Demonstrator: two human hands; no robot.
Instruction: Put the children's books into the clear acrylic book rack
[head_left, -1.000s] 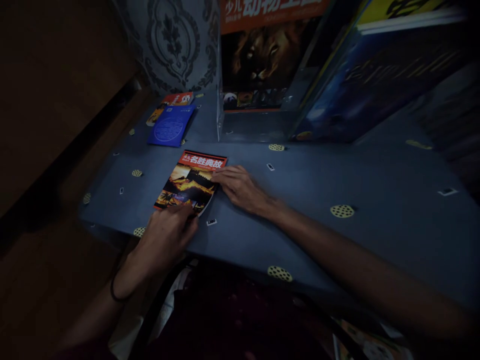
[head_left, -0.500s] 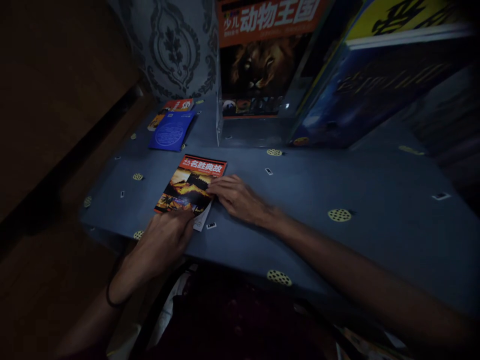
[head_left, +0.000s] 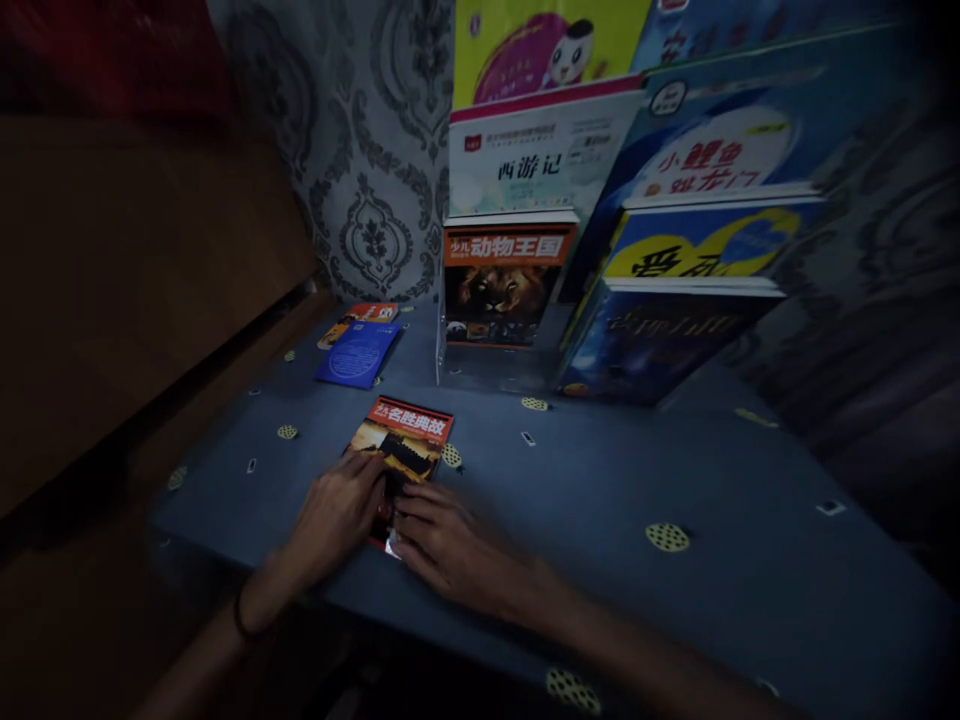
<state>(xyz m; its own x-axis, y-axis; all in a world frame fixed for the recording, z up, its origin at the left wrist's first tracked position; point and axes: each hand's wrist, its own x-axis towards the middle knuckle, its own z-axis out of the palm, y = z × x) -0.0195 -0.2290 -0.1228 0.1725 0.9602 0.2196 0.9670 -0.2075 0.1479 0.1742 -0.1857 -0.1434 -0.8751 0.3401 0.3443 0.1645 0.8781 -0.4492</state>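
Observation:
A thin book with an orange title band and a photo of a wall on its cover lies shut on the blue tablecloth, near the table's front left. My left hand rests over its left side, fingers bent together against the cover and edge; a dark band circles that wrist. Across the lower right part lies my right hand, its fingers stretched out and slightly apart, tips on the cover. The two hands nearly meet and hide most of the book's lower half. A small pale corner shows at the bottom edge.
Behind the book are a blue booklet and an orange booklet partly under it. A clear stand at the back holds several upright books, including a lion-cover book. A wooden panel borders the left side.
The view has tilted up, showing more of the stand. My left hand has moved up the book's left side, my right hand down its right side. The white page at the lower right is now mostly hidden.

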